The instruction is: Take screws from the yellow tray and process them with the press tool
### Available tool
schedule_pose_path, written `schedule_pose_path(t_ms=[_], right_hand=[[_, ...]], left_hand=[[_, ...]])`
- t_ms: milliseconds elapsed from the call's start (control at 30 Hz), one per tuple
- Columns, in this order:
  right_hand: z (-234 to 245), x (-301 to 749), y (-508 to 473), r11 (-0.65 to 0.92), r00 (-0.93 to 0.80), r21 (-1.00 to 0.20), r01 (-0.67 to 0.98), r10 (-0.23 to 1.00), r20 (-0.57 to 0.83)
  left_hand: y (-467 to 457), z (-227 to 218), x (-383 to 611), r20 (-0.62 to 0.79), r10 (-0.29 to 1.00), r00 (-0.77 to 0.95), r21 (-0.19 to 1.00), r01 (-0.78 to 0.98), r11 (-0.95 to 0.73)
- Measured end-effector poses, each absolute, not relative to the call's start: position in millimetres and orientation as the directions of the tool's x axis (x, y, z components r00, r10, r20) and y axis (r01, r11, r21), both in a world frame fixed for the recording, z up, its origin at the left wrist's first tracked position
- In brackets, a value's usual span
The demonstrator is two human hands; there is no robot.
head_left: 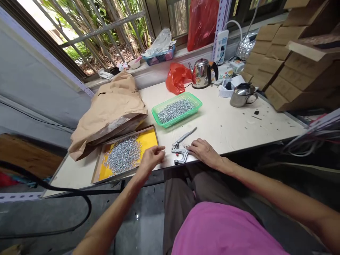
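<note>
A pair of metal snap pliers lies near the table's front edge, its jaws toward me and one grey handle reaching up and away. My right hand is closed over the other handle, which its fingers partly cover. To the left of the pliers' jaws, my left hand has its fingertips pinched together; whatever they hold is too small to make out. Beside it sits a shallow cardboard tray lined with yellow, holding a heap of small shiny metal pieces. Behind the pliers, a green plastic basket holds more of these pieces.
A large brown paper bag slumps behind the tray. Farther back are a red plastic bag, a steel kettle and a small steel pot. Cardboard boxes are stacked at the right. A barred window faces the table.
</note>
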State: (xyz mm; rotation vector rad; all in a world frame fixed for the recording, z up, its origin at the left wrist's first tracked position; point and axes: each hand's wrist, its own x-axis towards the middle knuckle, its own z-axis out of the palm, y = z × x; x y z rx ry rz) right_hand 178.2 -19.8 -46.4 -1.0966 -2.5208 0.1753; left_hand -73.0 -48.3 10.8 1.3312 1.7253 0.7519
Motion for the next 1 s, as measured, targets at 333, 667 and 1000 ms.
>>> schedule_pose_path(t_ms=[333, 667, 1000], right_hand=[[-43, 182, -12, 0.746, -0.703, -0.143, 0.650, 0.662, 0.259], [-42, 181, -10, 0.748, -0.706, -0.133, 0.650, 0.659, 0.259], [-35, 190, 6, 0.793, -0.775, -0.248, 0.556, 0.603, 0.189]], left_hand=[[-60, 0, -25, -0.437, 0.888, -0.141, 0.861, 0.221, 0.458], [-50, -6, -23, -0.568, 0.803, -0.180, 0.686, 0.436, 0.583], [-41, -2, -22, -0.720, 0.675, -0.161, 0.591, 0.366, 0.718]])
